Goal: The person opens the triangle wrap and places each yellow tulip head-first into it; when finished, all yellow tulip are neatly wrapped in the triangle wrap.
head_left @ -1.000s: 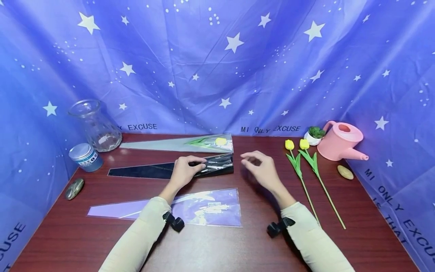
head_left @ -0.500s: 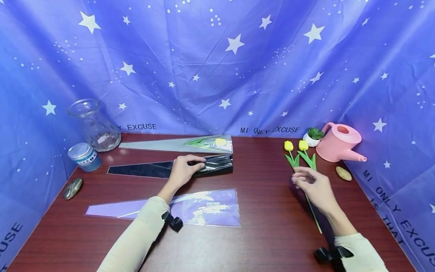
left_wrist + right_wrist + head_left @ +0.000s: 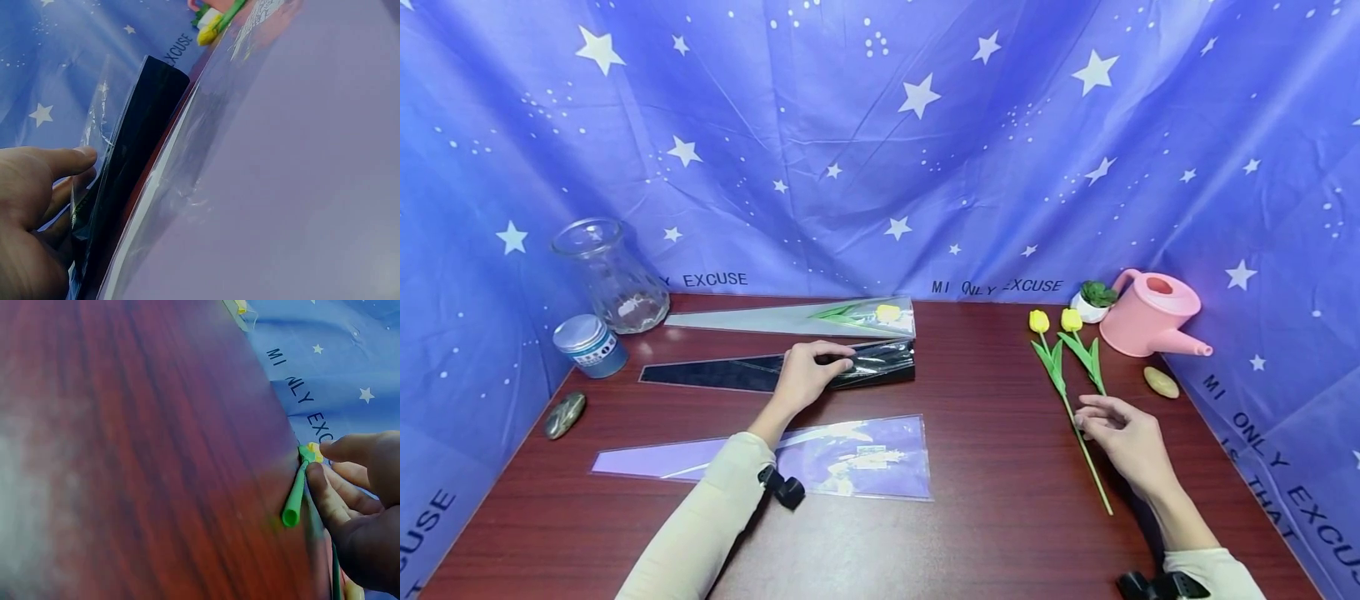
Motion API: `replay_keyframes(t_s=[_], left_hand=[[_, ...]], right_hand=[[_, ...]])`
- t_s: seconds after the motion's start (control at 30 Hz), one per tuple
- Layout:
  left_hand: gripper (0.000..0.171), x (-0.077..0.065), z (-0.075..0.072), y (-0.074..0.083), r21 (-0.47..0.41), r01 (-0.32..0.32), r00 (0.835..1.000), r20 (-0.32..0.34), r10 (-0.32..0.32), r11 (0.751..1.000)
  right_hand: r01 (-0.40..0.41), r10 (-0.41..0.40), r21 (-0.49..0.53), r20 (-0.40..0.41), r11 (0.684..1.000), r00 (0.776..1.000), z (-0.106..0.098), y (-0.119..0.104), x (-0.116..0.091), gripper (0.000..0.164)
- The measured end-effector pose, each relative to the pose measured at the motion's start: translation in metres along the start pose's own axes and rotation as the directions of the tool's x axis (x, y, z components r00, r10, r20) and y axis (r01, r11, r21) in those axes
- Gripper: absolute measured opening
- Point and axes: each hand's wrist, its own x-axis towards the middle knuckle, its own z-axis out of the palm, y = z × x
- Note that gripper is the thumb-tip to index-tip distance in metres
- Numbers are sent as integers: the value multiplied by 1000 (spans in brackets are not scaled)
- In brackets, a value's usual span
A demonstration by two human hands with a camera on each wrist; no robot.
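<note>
My left hand [image 3: 808, 373] pinches the black flower sleeve [image 3: 715, 375] near its wide end. In the left wrist view the thumb lies against its clear front film [image 3: 100, 125], which stands away from the black back. To the right, my right hand [image 3: 1131, 446] is over the stem of the nearer yellow tulip [image 3: 1092, 462], thumb and forefinger slightly parted right at it. The right wrist view shows the green stem end [image 3: 291, 515] beside the thumb. Another yellow tulip [image 3: 1072, 320] lies alongside, its lower stem hidden by the hand.
A pale sleeve [image 3: 737, 320] with a yellow tulip inside lies at the back, a purple sleeve [image 3: 647, 462] in front. Left stand a glass vase [image 3: 625, 283], a blue jar [image 3: 591, 348] and a dark stone [image 3: 565, 415]; right, a pink watering can [image 3: 1150, 317], succulent [image 3: 1093, 300] and yellowish stone [image 3: 1161, 382].
My right hand has moved from beside the black sleeve's wide end rightward to the tulips, then down along the nearer stem. The left hand keeps its hold; the tulips lie as before.
</note>
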Motion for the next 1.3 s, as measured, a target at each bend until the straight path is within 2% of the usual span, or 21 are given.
replay_keyframes(t_s=[0.33, 0.57, 0.97, 1.03, 1.1, 1.2, 1.3], left_hand=[[17, -2, -2, 1, -7, 3, 1000, 10, -3, 1000], [16, -3, -4, -1, -1, 10, 1000, 8, -10, 1000], [16, -1, -1, -1, -19, -12, 999, 32, 13, 1000], [16, -1, -1, -1, -22, -12, 999, 31, 13, 1000], [15, -1, -1, -1, -21, -11, 999, 30, 11, 1000], [15, -2, -2, 0, -23, -8, 999, 35, 9, 1000], [15, -2, -2, -1, -20, -5, 999, 39, 6, 1000]], right_hand=[[-65, 64, -184, -12, 981, 998, 3, -1, 3, 37], [-21, 10, -373, -29, 928, 1000, 8, -7, 5, 37], [-11, 7, -512, -9, 859, 1000, 7, -18, 11, 26], [-13, 16, -502, 1, 865, 1000, 7, -20, 12, 25], [-28, 38, -450, 11, 892, 999, 7, -21, 13, 24], [-58, 71, -317, 28, 947, 997, 8, -23, 14, 24], [-94, 99, -156, 31, 983, 995, 10, -27, 17, 28]])
